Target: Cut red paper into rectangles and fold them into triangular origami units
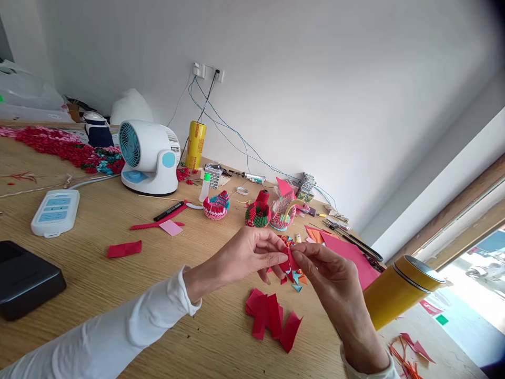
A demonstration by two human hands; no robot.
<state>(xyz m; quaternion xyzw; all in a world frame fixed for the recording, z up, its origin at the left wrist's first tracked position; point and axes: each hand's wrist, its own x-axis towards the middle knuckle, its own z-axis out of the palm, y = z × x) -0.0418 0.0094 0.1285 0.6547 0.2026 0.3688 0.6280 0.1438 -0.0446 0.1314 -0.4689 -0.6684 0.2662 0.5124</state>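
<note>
Between my two hands is a small piece of red paper (290, 259), held up over the table. My left hand (249, 256) pinches its left side with thumb and fingers. On the right edge, the thumb and forefinger of my right hand (329, 268) are pressed together. Fingers hide part of the paper, so its exact fold cannot be made out. Below my hands lies a loose pile of red paper strips (272, 318). Small folded paper triangles (297, 288) in several colours are scattered just behind the paper. One more red strip (124, 249) rests apart on the left.
Folded-paper models (216, 206) stand behind my hands. A white fan (152, 155), a utility knife (169, 211) and a black box (29, 279) are on the left. On the right, a yellow flask (400, 289) stands close to my right wrist, near red sheets (351, 258).
</note>
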